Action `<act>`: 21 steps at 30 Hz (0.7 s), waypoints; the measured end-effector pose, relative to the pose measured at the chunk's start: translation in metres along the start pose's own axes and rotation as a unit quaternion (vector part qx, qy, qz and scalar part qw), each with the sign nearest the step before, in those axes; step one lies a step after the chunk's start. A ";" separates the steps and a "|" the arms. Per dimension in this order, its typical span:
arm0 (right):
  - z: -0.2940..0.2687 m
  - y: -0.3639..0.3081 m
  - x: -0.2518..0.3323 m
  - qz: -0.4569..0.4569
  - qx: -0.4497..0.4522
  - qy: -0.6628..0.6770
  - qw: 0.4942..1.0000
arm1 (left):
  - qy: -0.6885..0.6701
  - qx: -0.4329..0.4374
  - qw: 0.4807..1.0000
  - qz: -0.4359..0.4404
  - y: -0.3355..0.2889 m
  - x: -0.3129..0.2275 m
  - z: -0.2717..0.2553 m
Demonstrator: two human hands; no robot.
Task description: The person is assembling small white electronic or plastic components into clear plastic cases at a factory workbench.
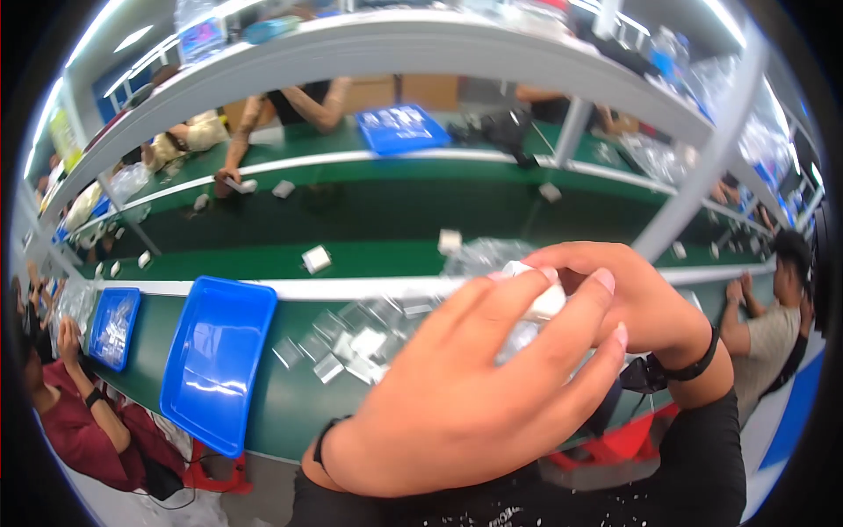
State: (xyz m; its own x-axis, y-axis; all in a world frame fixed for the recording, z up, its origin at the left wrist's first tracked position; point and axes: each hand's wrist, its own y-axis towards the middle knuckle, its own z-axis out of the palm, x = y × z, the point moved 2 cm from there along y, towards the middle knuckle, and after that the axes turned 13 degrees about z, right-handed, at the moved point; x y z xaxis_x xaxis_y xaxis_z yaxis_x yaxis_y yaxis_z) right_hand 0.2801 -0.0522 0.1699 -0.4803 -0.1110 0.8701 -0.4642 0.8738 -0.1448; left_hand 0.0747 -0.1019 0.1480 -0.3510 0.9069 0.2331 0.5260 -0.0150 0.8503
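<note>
A small white boxy piece (546, 300) is held between my two hands, in front of my chest and above the green table. My left hand (465, 386) reaches across from the lower left, its fingers bent over the near side of the piece. From the right, my right hand (654, 303) curls round the far side, thumb and fingers closed on it. My fingers hide much of its shape. Left of my hands, several clear plastic pieces (329, 327) lie loosely on the table, some with white parts among them. A crumpled clear bag (487, 257) sits just beyond.
A large blue tray (211, 360) stands to the left, with a smaller blue tray (132, 327) beyond it. White pieces (316, 258) lie on the green belt (378, 206) ahead. A grey post (711, 171) rises at right under an overhead shelf (395, 57). Co-workers sit on both sides and across.
</note>
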 end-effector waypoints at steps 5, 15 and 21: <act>0.037 -0.084 -0.027 -0.002 -0.002 0.172 0.985 | -0.161 -0.002 0.986 -0.045 -0.008 -0.039 0.001; 0.082 -0.128 -0.079 -0.183 -0.125 0.056 0.974 | -0.316 -0.016 0.923 -0.219 -0.059 -0.102 0.028; 0.100 -0.134 -0.115 -0.175 -0.158 0.109 0.966 | -0.379 -0.049 0.871 -0.309 -0.084 -0.120 0.045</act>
State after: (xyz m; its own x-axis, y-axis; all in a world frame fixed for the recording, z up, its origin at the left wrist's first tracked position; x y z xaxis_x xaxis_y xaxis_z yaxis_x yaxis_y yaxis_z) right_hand 0.3226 -0.2042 0.0424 -0.1514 -0.3538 0.9230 -0.3033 0.9054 0.2972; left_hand 0.1080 -0.1906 0.0276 0.0870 0.7716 -0.6302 0.3367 0.5726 0.7475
